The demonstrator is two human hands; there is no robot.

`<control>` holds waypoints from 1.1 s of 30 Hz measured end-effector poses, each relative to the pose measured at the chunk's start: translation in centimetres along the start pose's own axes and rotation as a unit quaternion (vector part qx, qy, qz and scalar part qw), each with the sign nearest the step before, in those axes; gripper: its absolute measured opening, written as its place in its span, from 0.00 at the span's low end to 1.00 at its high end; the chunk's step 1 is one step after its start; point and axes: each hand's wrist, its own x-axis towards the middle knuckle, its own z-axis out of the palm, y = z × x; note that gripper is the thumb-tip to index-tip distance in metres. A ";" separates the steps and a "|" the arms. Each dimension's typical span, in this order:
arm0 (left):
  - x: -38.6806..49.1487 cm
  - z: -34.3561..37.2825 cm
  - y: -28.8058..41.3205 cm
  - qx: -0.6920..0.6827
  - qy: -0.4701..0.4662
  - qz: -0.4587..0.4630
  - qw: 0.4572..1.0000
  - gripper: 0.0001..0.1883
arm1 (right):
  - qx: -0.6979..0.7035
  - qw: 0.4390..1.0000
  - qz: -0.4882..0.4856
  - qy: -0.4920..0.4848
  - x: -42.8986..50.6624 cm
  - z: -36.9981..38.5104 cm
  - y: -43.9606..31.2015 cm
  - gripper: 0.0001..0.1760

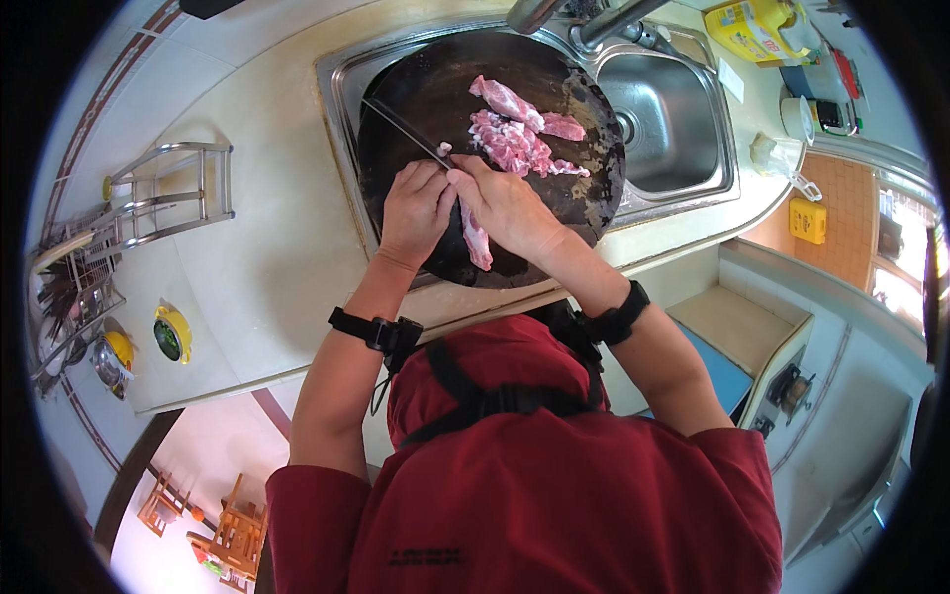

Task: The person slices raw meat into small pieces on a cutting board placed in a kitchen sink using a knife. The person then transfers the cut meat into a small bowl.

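My right hand (508, 197) grips a knife (404, 126) at its near end. The dark blade points to the upper left, seen nearly edge-on. My left hand (419, 211) is curled close beside the blade, its thumb against a strip of raw meat (476, 241); its fingertips are partly hidden. This strip runs down between both hands. A small whitish scrap of meat (444, 148) lies just beyond the blade. Several larger pieces of raw pink meat (512, 137) rest farther up and right on the round, dark chopping board (545, 245).
The board covers the left basin of a steel double sink (664, 119), below a faucet (612, 26). A metal rack (178, 185) and a yellow pot with greens (171, 335) stand on the left counter. A yellow bottle (761, 30) and white bowl (797, 119) are at the right.
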 end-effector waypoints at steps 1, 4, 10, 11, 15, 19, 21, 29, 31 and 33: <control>0.0 -0.1 0.2 0.000 -0.007 -0.005 1.000 0.07 | 0.007 1.000 -0.018 0.019 0.1 0.1 0.1 0.27; -0.5 -0.3 1.0 -0.016 0.004 -0.021 1.000 0.09 | 0.008 1.000 0.010 0.015 -2.9 -0.9 1.3 0.28; -0.8 -0.1 1.8 -0.026 0.020 -0.039 0.999 0.10 | 0.038 0.994 0.096 0.042 -10.5 -3.6 3.1 0.26; -0.9 0.0 1.9 -0.027 0.019 -0.045 0.998 0.10 | 0.026 0.995 0.083 0.037 -11.1 -3.5 3.1 0.26; -1.1 0.0 1.8 -0.015 0.019 -0.022 0.999 0.09 | -0.021 0.998 0.066 0.005 -11.9 -2.5 2.4 0.26; -1.4 0.1 1.3 -0.001 0.008 -0.022 1.000 0.09 | -0.049 0.998 0.044 -0.004 -10.4 -1.9 1.8 0.27; -1.5 0.2 1.1 -0.004 0.010 -0.024 1.000 0.09 | -0.043 0.999 0.011 0.000 -8.1 -1.6 1.5 0.28; -1.4 0.4 1.3 0.011 0.025 -0.022 0.999 0.08 | -0.025 0.999 -0.026 -0.030 -1.7 -0.9 0.5 0.27; -1.3 0.2 1.4 -0.001 0.019 -0.029 0.999 0.07 | -0.035 0.999 0.011 -0.023 -4.5 -1.8 1.3 0.27; -1.2 0.3 1.6 -0.016 0.015 -0.031 0.999 0.07 | -0.011 0.998 0.057 -0.008 -7.3 -2.9 2.4 0.27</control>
